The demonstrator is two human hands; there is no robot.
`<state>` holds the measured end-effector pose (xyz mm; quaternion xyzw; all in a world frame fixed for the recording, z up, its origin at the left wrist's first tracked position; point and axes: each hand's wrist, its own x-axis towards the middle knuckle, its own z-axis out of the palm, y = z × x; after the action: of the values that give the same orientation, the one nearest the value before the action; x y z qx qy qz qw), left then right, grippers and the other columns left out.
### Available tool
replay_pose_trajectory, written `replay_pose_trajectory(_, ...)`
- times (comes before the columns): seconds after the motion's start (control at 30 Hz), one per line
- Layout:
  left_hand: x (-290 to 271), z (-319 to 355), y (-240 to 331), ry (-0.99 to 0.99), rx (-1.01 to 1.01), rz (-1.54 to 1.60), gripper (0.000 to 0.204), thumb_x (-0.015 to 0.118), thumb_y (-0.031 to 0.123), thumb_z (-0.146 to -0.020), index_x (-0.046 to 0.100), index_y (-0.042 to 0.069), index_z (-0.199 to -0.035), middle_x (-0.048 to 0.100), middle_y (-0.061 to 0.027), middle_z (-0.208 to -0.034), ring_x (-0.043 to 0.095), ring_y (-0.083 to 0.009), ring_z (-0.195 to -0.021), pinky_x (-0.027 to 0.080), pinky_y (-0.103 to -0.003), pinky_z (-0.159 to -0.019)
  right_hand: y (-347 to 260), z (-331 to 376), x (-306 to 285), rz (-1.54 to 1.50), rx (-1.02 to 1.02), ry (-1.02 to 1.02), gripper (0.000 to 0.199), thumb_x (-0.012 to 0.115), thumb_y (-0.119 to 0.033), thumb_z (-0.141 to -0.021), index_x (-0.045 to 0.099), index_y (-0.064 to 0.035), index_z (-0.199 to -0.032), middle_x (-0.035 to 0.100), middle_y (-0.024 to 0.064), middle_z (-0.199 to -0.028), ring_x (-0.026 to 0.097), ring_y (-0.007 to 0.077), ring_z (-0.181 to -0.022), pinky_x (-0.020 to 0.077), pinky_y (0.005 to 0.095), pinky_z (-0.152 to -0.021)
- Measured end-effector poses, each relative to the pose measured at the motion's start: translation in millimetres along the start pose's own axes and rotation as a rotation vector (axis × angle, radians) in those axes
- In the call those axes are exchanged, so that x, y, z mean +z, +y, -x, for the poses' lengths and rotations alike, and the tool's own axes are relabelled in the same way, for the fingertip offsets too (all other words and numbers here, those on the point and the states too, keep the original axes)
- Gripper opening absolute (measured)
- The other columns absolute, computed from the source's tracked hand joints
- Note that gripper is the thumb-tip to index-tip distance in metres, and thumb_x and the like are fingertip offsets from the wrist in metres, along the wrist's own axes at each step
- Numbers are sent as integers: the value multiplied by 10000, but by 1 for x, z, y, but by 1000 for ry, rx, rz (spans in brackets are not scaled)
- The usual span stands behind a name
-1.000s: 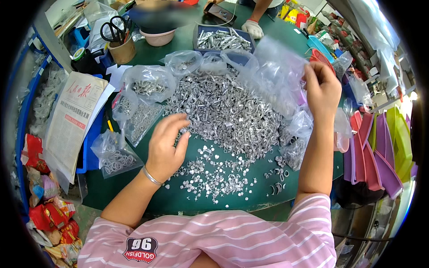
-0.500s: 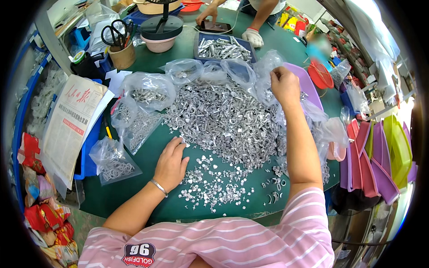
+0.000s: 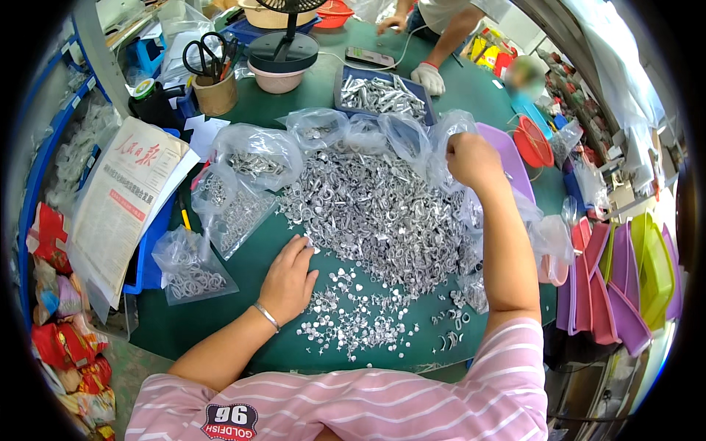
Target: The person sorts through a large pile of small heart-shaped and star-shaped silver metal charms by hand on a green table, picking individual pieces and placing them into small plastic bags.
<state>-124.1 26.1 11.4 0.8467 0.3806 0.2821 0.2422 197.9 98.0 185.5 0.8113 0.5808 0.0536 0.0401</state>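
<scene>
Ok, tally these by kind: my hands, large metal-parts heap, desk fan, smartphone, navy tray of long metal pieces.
Left hand plus right hand: 2
Large metal-parts heap: 1
Desk fan: 1
Smartphone: 1
Navy tray of long metal pieces: 1
Total: 6

the left hand (image 3: 289,281) lies on a green tabletop (image 3: 478,99) between a bag of metal rings (image 3: 193,273) and a heap of small silvery metal parts (image 3: 375,206). the right hand (image 3: 473,158), curled, is at a clear plastic bag (image 3: 445,126) just beside a purple tray (image 3: 509,152).
</scene>
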Motion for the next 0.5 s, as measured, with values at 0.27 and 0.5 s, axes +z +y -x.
replay_pose_trajectory(0.27, 1, 0, 2, -5, 11, 10, 371, 643, 74, -823, 526, -55, -1150, 473, -222, -1279, 439, -401, -1258, 381, -441, -1043, -1, -10, 9, 80, -63, 124, 126, 618, -84, -760, 688, -30, -849, 695, 195, -916, 679, 349, -893, 535, 448, -777)
replay_pose_trajectory(0.5, 1, 1, -1, 11, 4, 2, 363, 643, 71, -823, 528, -55, -1144, 473, -222, -1280, 436, -398, -1266, 384, -439, -1039, -18, -57, -12, -769, -40, 185, 147, 723, -107, -772, 655, 24, -767, 673, 113, -703, 642, 162, -623, 494, 325, -587)
